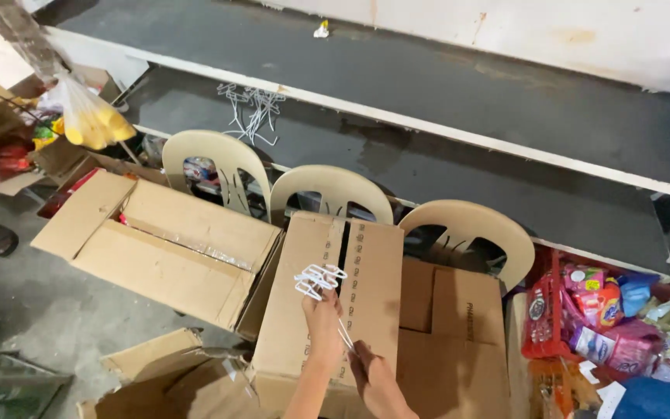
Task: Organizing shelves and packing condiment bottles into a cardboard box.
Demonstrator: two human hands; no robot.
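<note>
Our left hand (322,310) is clamped on a bundle of white hangers (318,280), raised over a tall box (335,302); our right hand (370,372) pinches their lower ends; three chairs (333,192) stand behind; we judge the wires could tangle or slip, since the grip is narrow.

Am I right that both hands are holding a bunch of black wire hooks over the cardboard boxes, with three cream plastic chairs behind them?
Not quite: the head view shows the wire hooks are white, not black. The left hand and right hand do hold them over the cardboard boxes, with three cream plastic chairs behind.
</note>
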